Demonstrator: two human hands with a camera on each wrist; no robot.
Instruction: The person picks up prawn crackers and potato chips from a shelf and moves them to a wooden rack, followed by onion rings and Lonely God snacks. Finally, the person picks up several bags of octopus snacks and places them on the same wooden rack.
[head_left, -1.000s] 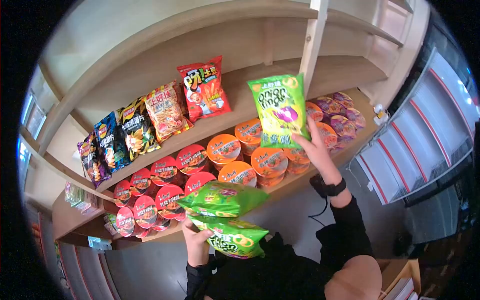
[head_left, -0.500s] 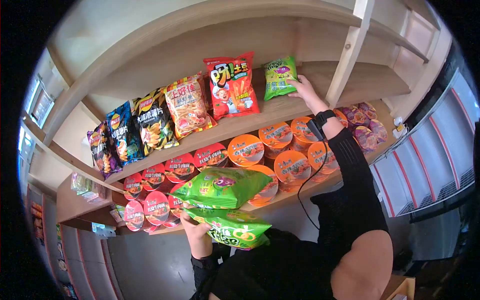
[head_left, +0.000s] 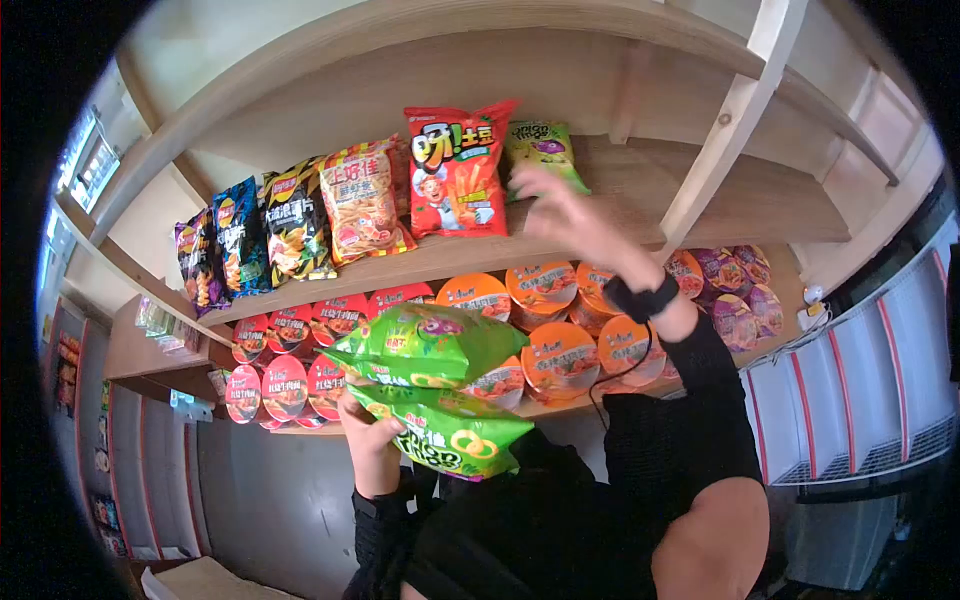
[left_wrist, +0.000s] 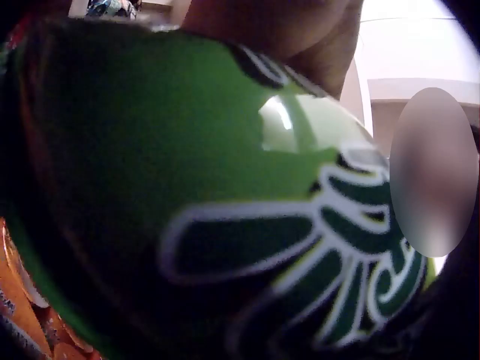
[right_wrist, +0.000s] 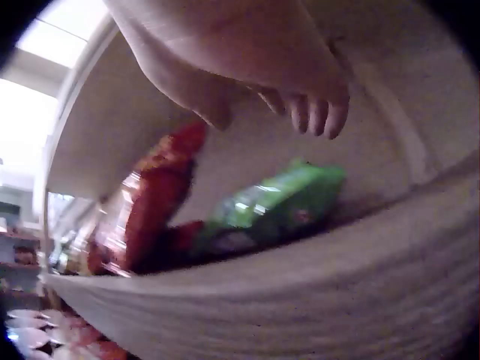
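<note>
The right hand (head_left: 557, 215) is raised high in front of the person and looks blurred in the head view. Its fingers (right_wrist: 319, 112) are loosely bent and a little apart, and they hold nothing. The right arm (head_left: 690, 400) (covered by a black sleeve) rises steeply from the shoulder to the wrist. The left hand (head_left: 365, 425) is much lower, near the chest, with thumb and fingers curled on the edge of a green bag (head_left: 455, 445). The left forearm (head_left: 375, 510) stands almost upright under it.
</note>
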